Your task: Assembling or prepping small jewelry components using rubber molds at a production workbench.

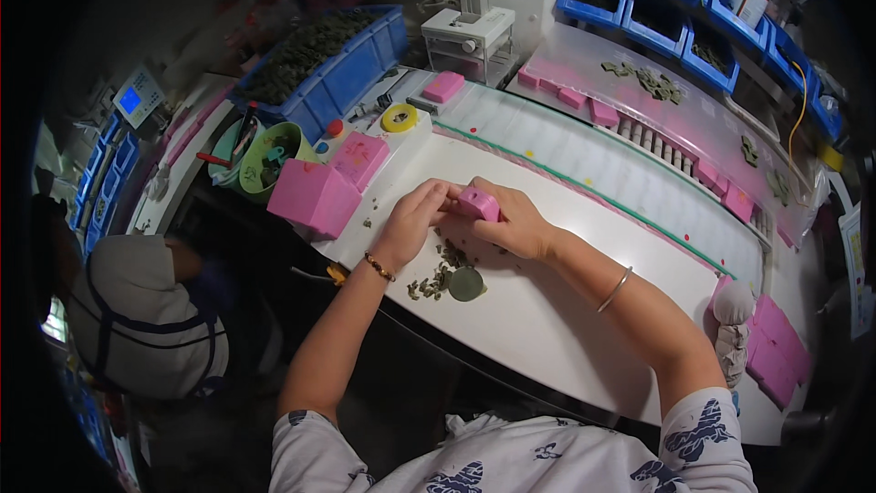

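Observation:
Over the white worktop, my right hand (518,224) is closed round a small pink block (479,204) that looks like a rubber mould. My left hand (412,225) meets it from the other side, its bent fingers pressed at the block's left edge; some fingertips are hidden. Just below the hands lie many small dark green pieces (447,260) scattered in a loose pile. A round, flat dark green disc (465,284) rests at the pile's near right side.
Pink blocks (315,196) stand at left, beside a yellow tape roll (399,118) and a green bucket (274,160). A blue crate (333,73) of green pieces is behind. A conveyor (566,173) with a green edge crosses beyond. Another person (151,319) sits at left.

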